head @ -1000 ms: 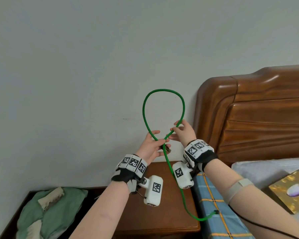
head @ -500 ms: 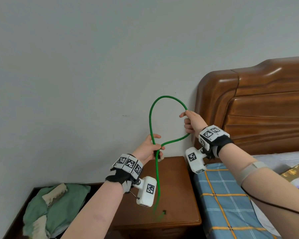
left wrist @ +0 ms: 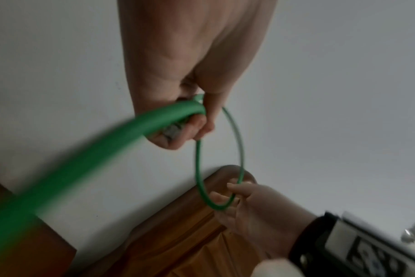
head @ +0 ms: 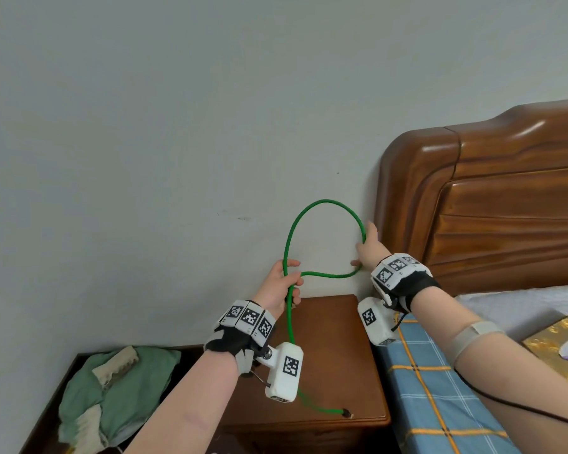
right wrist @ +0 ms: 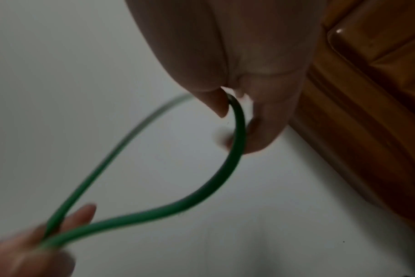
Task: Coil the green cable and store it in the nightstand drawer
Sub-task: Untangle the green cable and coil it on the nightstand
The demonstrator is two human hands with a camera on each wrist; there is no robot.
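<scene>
Green cable, thin and round, stood in one upright loop between the two hands, in the air in front of the pale wall. The left hand had its fingers curled round the place where the two strands crossed at the foot of the loop; the left wrist view showed that grip closely, with a small metal plug tucked against the fingertips. The right hand was raised at the loop's far side, thumb and fingers pinching the cable where it bent. Below the left hand the free length hung down past the wrist camera, and its end lay on the brown wooden nightstand surface. Beyond the right hand rose a carved brown wooden headboard, and under the right forearm lay a blue checked bedsheet. Beneath the left forearm, a crumpled green cloth rested on a dark low ledge.
</scene>
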